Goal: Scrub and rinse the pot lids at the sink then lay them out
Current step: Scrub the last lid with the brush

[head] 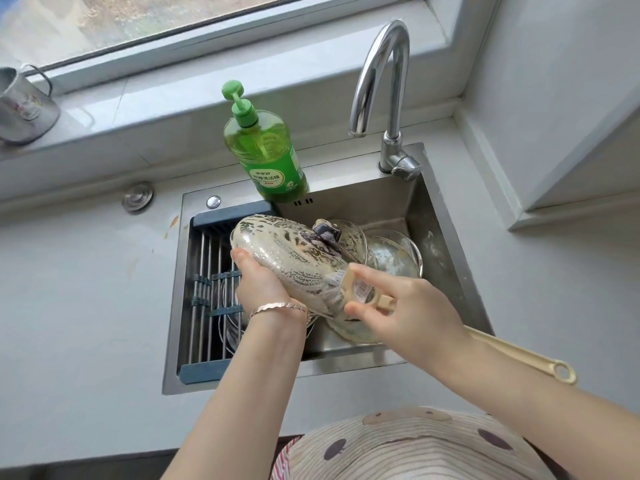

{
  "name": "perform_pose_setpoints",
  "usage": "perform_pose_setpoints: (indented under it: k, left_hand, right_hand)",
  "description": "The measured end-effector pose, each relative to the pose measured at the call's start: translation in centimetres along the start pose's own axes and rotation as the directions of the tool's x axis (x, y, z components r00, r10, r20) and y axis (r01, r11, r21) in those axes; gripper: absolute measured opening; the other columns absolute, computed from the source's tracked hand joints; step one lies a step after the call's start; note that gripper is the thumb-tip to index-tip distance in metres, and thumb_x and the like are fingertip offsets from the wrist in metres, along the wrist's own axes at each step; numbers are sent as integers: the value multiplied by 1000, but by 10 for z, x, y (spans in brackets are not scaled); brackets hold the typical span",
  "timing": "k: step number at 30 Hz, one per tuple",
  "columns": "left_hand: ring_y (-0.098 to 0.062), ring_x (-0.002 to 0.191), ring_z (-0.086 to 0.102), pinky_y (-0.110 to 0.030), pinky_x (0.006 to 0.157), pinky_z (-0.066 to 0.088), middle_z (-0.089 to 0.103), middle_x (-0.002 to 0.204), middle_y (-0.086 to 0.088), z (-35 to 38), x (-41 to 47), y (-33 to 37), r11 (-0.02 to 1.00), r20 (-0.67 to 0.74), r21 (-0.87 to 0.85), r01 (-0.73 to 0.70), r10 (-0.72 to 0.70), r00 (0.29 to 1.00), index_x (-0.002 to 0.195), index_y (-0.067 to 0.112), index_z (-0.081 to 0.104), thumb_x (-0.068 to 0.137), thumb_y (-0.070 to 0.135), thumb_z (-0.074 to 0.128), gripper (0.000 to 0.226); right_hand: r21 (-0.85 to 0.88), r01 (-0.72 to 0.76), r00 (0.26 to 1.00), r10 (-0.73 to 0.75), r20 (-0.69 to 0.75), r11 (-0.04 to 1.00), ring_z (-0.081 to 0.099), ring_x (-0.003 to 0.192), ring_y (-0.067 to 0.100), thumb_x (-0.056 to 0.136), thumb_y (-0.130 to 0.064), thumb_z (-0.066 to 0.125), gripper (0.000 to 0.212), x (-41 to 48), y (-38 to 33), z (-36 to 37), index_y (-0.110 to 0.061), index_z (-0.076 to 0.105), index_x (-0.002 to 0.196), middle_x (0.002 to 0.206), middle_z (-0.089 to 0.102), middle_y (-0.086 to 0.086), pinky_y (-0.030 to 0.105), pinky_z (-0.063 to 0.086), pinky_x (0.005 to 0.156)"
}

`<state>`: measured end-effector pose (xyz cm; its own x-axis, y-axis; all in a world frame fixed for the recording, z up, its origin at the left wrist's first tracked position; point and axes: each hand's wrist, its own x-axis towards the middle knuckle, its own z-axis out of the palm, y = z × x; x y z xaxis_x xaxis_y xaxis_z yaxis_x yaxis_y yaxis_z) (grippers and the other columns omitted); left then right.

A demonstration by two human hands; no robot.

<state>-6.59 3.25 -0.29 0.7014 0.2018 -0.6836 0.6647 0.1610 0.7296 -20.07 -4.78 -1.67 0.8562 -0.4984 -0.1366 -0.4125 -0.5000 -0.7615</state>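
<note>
My left hand [259, 282] grips the round glass pot lid coated in white foam [294, 258] by its lower left rim, thumb on top and fingers curled beneath. It tilts over the middle of the stainless steel sink [173, 306] with its dark knob [325, 232] pointing away from me. My right hand [408, 306] pinches the cream plastic long-handled brush [360, 294] close to its head, thumb below and forefinger stretched along the top, and the head sits against the lid's near right edge. The lid's left edge overhangs the blue-ended rack of steel rods [207, 271] that covers the left part of the basin. The green pump bottle of dish soap [273, 157] stands on the back rim just behind the lid, while the curved chrome faucet [381, 81] rises well above and to the right, leaving open room under its spout. The brush handle runs under my forearm and out past the sink's front right corner, its looped end over the pale grey surface [86, 306]. I count one lid in my hands and three other glass lids [394, 261] down in the basin (where they overlap I cannot tell if there is a fourth). There is also one brush, one bottle, one rack, one faucet and one dented metal mug [24, 105] on the windowsill.
</note>
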Motion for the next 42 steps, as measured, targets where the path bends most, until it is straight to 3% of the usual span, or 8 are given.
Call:
perform_pose_setpoints:
  k: [4, 11, 17, 20, 23, 29, 39, 42]
  left_hand:
    - [-27, 95, 59, -45, 91, 50, 59, 108, -7, 5, 0, 11, 997, 21, -71, 36, -34, 999, 99, 15, 47, 91, 55, 45, 41]
    - [-28, 99, 60, -52, 95, 46, 62, 111, -8, 1, 2, 13, 987, 139, -153, 49, -28, 990, 108, 19, 53, 89, 59, 44, 46]
    - [-32, 112, 56, -57, 96, 43, 57, 125, -12, 0, 9, 19, 987, 174, -132, 88, -64, 983, 126, 17, 49, 90, 60, 39, 57]
    - [-30, 106, 59, -56, 94, 45, 61, 116, -10, -4, 1, 9, 992, 210, -88, 88, -68, 975, 108, 19, 54, 90, 61, 39, 48]
    - [-28, 96, 64, -53, 88, 50, 68, 104, -8, -9, -1, 8, 997, 254, -31, 63, -53, 966, 98, 23, 60, 88, 63, 41, 46]
    - [-24, 92, 65, -45, 85, 51, 70, 96, -5, -18, -10, -1, 999, 392, 38, 1, -16, 920, 94, 27, 63, 91, 59, 38, 41]
    - [-28, 101, 62, -51, 94, 47, 66, 112, -10, -20, -1, -8, 998, 316, 42, 41, -52, 947, 102, 23, 60, 89, 60, 43, 42]
    - [-30, 104, 60, -51, 96, 45, 64, 116, -11, -22, 6, -10, 994, 283, 36, 107, -112, 952, 113, 21, 58, 89, 62, 40, 50]
  right_hand:
    - [20, 105, 992, -103, -67, 994, 54, 72, 11, 80, -44, 67, 52, -7, -16, 1, -46, 49, 129, 82, 65, -6, 19, 42, 63]
    - [289, -237, 971, 239, 28, 928, 30, 46, 7, 79, -38, 69, 43, 12, 35, -5, -42, 58, 120, 39, 31, -11, 28, 30, 58]
    - [370, -225, 974, 215, 68, 901, 35, 47, 3, 80, -33, 70, 44, 1, 35, -8, -43, 55, 120, 45, 36, -15, 21, 33, 57]
    - [371, -311, 949, 308, 70, 875, 51, 71, 9, 78, -36, 71, 31, 23, 48, -13, -44, 63, 107, 73, 55, -14, 29, 44, 77]
    - [397, -232, 972, 205, 111, 888, 48, 64, 15, 77, -38, 71, 21, 23, 35, -13, -54, 59, 82, 61, 50, -1, 32, 44, 72]
    - [382, -307, 951, 287, 111, 871, 51, 62, 6, 81, -29, 70, 39, 26, 43, -29, -26, 64, 119, 64, 47, -13, 13, 42, 60]
    - [393, -333, 943, 306, 132, 857, 50, 69, 0, 79, -36, 71, 47, 25, 43, -15, -25, 61, 124, 75, 55, -15, 23, 43, 78]
    - [418, -232, 969, 174, 173, 878, 44, 54, 4, 79, -37, 70, 42, 9, 31, -9, -38, 59, 119, 51, 48, -16, 24, 40, 69]
